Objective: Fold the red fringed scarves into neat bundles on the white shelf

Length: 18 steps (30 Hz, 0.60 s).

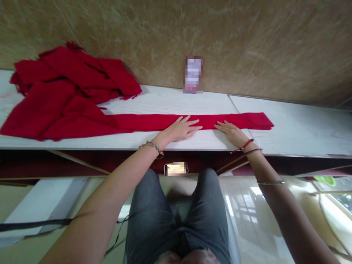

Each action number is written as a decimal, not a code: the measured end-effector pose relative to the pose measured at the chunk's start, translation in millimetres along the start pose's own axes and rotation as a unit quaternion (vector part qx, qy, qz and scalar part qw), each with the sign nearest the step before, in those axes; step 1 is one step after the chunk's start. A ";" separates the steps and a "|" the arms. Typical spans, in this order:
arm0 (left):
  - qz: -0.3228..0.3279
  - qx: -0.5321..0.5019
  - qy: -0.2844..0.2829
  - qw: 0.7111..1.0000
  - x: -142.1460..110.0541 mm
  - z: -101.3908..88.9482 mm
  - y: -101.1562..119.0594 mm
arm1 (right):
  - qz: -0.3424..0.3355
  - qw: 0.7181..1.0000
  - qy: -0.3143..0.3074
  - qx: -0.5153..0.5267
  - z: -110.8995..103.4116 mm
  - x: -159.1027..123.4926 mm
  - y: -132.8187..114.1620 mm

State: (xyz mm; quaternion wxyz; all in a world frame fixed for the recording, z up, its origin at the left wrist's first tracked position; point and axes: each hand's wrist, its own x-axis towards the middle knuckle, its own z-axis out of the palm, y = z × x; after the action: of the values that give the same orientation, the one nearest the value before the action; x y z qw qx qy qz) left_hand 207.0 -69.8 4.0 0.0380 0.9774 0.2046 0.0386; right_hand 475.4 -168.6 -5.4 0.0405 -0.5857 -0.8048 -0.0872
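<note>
A long red scarf (154,122) lies folded into a narrow strip along the white tabletop (165,99). Its right end is a neat folded edge, while toward the left it widens into looser cloth. My left hand (183,129) rests flat on the strip near its middle, fingers spread. A little to the right, my right hand (232,132) also lies with outstretched fingers on the red cloth. Neither hand grips anything. A crumpled pile of red fringed fabric (90,77) sits at the left, touching or overlapping the wide part; where one piece ends I cannot tell.
Behind the table rises a brown marbled wall (261,47). A blurred-out upright object (193,73) stands against it at the table's back edge. Another blurred item (176,168) is below the front edge, between my knees. Dark cables (35,223) run at lower left.
</note>
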 end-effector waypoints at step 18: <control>-0.038 0.022 0.023 0.999 1.0 6.2 -3.0 | 0.088 0.995 -0.028 0.038 -4.3 39.9 -53.1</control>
State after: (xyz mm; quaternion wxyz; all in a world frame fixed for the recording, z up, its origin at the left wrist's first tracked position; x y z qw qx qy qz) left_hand 207.3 -67.0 -2.3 0.0136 0.9683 0.2431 0.0551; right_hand 412.5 -147.9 0.6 0.0476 -0.6543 -0.7539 -0.0357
